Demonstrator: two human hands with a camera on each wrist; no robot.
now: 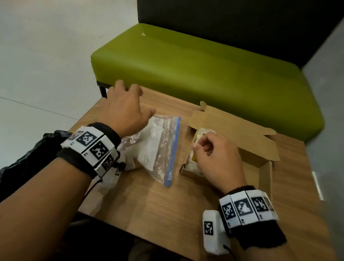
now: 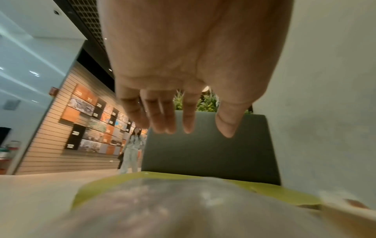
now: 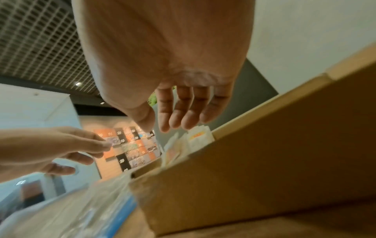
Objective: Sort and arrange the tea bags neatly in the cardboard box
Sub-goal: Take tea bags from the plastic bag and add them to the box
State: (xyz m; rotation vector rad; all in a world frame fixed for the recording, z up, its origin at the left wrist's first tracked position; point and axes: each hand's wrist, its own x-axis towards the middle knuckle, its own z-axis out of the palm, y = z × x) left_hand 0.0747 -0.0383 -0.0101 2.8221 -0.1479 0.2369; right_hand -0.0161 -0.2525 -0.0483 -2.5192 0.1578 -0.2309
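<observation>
wooden table (image 1: 160, 202): tea bags (image 1: 196, 151) in cardboard box (image 1: 255, 164) under right hand (image 1: 216, 157).

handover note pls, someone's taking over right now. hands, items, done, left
Left hand: open, empty, above the clear zip-top plastic bag with blue seal, which lies on the wooden table left of the box.
Right hand: fingers loosely curled over the open brown cardboard box, holding nothing.
Done: some white paper tea bags are in the box's left end.
Left: the bag seems to hold more white packets; move them over and straighten the rows.
</observation>
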